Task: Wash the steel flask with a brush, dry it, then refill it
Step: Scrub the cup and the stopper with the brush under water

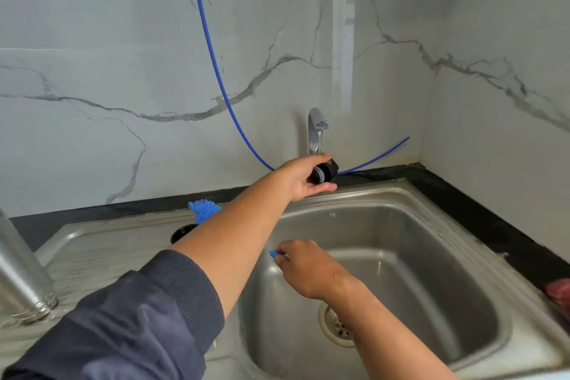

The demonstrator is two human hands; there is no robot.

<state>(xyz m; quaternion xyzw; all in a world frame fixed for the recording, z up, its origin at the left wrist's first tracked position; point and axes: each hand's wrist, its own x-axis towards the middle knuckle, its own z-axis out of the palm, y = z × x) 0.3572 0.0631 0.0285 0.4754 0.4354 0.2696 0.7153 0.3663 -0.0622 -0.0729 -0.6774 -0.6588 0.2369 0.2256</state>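
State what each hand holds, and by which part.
Left hand grips the dark round flask stopper around its body. Right hand pinches the blue bristle brush by its handle end.

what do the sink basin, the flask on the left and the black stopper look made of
Rectangular sink basin: brushed stainless steel by its dull grey sheen and soft reflections. Upside-down silver flask: polished steel, with bright highlights and a threaded neck. Black round stopper held by the left hand: probably plastic with a pale seal ring.
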